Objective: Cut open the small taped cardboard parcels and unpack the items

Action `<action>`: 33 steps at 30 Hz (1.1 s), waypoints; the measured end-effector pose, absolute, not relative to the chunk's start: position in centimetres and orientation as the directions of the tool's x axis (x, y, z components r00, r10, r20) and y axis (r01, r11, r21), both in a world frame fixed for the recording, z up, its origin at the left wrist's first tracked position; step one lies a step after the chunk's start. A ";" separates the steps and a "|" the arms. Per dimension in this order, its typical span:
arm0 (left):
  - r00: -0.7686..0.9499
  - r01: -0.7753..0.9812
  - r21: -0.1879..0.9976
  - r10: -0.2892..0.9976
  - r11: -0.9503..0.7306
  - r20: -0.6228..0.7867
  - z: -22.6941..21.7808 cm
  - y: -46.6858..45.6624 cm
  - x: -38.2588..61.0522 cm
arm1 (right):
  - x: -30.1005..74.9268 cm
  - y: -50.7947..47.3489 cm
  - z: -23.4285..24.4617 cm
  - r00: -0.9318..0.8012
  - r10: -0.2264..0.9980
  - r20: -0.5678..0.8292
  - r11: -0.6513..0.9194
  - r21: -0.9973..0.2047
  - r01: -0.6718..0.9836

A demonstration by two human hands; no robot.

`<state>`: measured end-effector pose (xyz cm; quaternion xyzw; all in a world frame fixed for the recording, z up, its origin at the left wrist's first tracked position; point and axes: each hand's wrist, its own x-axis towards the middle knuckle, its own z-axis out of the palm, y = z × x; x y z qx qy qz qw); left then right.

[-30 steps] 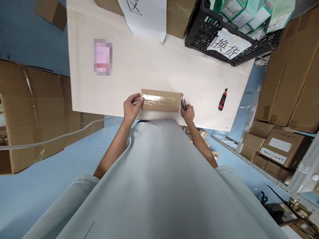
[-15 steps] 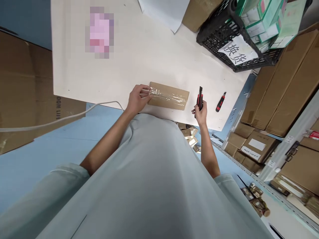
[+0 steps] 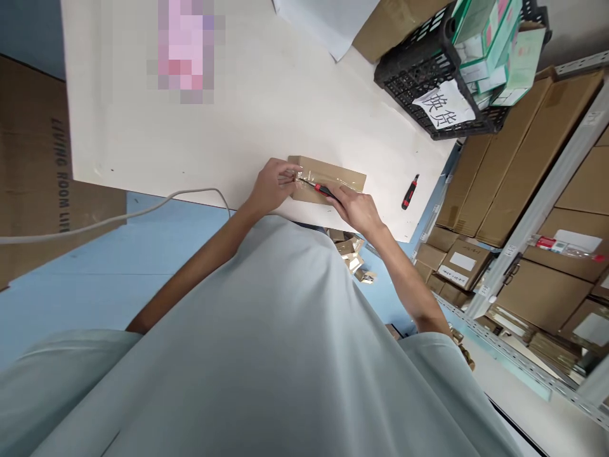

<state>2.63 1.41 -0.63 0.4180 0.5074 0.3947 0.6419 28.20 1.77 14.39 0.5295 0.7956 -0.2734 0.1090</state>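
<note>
Our left hand [image 3: 273, 186] rests at the left end of the cardboard box [image 3: 324, 165]. The fingers are curled in and closed on that end, with the fingertips against the box edge. Our right hand [image 3: 358, 209] lies over the near right part of the box. Its fingers are wrapped tight around the red-and-black utility knife [image 3: 324, 189]. The knife points left, and its tip is at the left end of the box, just beside the left fingertips. We cannot tell whether the blade touches the surface.

The box lies flat on the white tabletop [image 3: 266, 108], close to the near edge and directly ahead of our body. A strip of clear tape [image 3: 335, 178] runs along its top face.

A second utility knife [image 3: 410, 192] lies on the tabletop to the right of the box, apart from it and near the right edge. A black plastic crate [image 3: 419, 73] stands at the far right corner of the tabletop. It holds green-and-white cartons [image 3: 499, 44] and carries a paper label [image 3: 445, 105] with handwritten characters. A white sheet [image 3: 328, 22] hangs over the far edge.

A white cable [image 3: 143, 212] runs across the blue floor [image 3: 71, 279] from the left toward the table. A large brown carton [image 3: 28, 165] stands at the left. Stacked brown cartons [image 3: 495, 171] and a metal shelf rail [image 3: 537, 197] fill the right side.
</note>
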 end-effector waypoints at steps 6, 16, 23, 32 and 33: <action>0.178 -0.089 0.947 0.941 0.307 -0.288 -1.5 1.3 3.0 | 25.4 2.6 16.2 -0.305 0.695 -0.651 0.459 0.075 0.885; 0.196 -0.071 0.956 0.944 0.284 -0.265 -1.7 1.3 2.9 | 25.7 0.3 15.1 -0.321 0.673 -0.666 0.566 0.185 0.804; 0.214 -0.070 0.962 0.946 0.263 -0.243 -1.7 0.9 2.7 | 26.0 -2.2 13.5 -0.320 0.701 -0.638 0.533 0.169 0.829; 0.233 -0.026 0.963 0.939 0.268 -0.255 -1.1 1.0 2.5 | 25.5 -2.2 14.3 -0.287 0.708 -0.646 0.504 0.177 0.845; 0.232 -0.021 0.962 0.937 0.273 -0.261 -1.1 1.0 2.5 | 25.2 -2.0 14.6 -0.275 0.700 -0.659 0.502 0.179 0.846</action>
